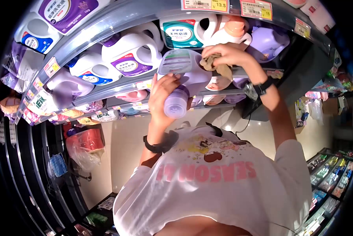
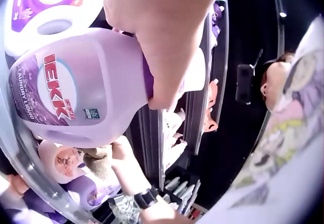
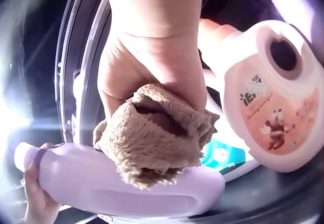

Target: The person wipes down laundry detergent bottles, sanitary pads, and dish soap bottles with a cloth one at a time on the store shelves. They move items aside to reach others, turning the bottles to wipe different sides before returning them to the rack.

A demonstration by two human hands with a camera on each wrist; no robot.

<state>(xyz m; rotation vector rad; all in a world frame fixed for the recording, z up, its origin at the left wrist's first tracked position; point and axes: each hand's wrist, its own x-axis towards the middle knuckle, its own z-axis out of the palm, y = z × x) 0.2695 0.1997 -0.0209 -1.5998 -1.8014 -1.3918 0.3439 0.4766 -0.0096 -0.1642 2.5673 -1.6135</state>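
A light purple bottle of laundry liquid (image 1: pixel 198 80) lies tilted in front of the shelf, its pale cap (image 1: pixel 175 105) toward the person. My left hand (image 1: pixel 162 94) grips it around the neck, just behind the cap. In the left wrist view its front label (image 2: pixel 55 90) reads IEKK. My right hand (image 1: pixel 228 55) holds a bunched brown cloth (image 3: pixel 152 138), its fingers largely hidden by the folds. In the right wrist view the cloth overlaps the bottle's upper side (image 3: pixel 91 176). Both wrists wear black bands.
White detergent jugs (image 1: pixel 131 59) stand along the shelf, with a green-labelled jug (image 1: pixel 184 33) behind the bottle. A purple bottle (image 1: pixel 267 43) and a peach-labelled jug (image 3: pixel 276 117) are near my right hand. Price tags (image 1: pixel 206 4) line the shelf edge above.
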